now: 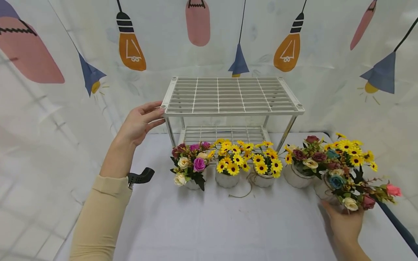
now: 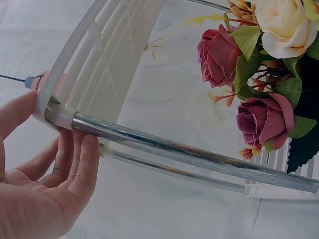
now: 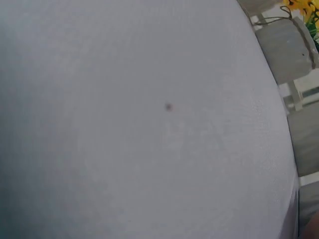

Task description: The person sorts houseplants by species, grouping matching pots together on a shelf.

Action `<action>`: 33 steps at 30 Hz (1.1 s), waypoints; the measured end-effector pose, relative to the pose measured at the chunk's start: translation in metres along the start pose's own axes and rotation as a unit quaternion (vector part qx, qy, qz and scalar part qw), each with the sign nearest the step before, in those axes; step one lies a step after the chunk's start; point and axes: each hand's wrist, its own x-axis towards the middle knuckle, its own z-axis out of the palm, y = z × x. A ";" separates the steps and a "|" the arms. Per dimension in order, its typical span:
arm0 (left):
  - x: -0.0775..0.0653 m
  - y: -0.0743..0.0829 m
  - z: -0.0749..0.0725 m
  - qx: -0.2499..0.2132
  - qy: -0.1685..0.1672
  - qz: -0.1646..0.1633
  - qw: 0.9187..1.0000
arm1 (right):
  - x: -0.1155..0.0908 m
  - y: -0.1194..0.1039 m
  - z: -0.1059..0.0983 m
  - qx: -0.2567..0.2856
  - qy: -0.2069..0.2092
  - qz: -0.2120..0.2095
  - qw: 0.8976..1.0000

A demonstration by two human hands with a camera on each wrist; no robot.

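Note:
My left hand grips the front left corner of the top shelf of a white two-tier rack. In the left wrist view its fingers curl under the corner beside a shiny metal post. At the far right, my right hand holds a pale flowerpot with blue, cream, dark red and pink artificial roses; the thumb lies at the pot's near side and blossoms hide the other fingers. The right wrist view shows mostly white cloth, with a bit of skin in the lower right corner.
In front of the rack stand a pot of purple and cream roses and two pots of yellow daisy-like flowers. Another rose pot stands beside the held one. Twine trails on the white tablecloth. A printed curtain hangs behind.

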 end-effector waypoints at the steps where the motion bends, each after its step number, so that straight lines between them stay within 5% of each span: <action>1: 0.000 0.000 0.000 -0.001 0.001 0.000 1.000 | 0.003 -0.001 0.000 0.011 -0.004 0.000 1.000; 15: 0.003 -0.004 -0.002 -0.014 -0.008 0.009 1.000 | 0.026 -0.005 -0.007 -0.079 -0.054 0.004 0.995; 22: 0.001 -0.003 -0.003 -0.016 -0.006 0.010 1.000 | 0.034 -0.011 -0.011 -0.118 -0.108 -0.031 0.987; 28: 0.000 -0.002 -0.003 -0.015 -0.004 0.009 1.000 | 0.034 -0.009 -0.009 -0.073 -0.091 -0.058 0.991; 33: -0.001 0.000 -0.002 -0.011 -0.007 0.011 1.000 | 0.032 -0.007 -0.009 -0.083 -0.073 -0.038 0.993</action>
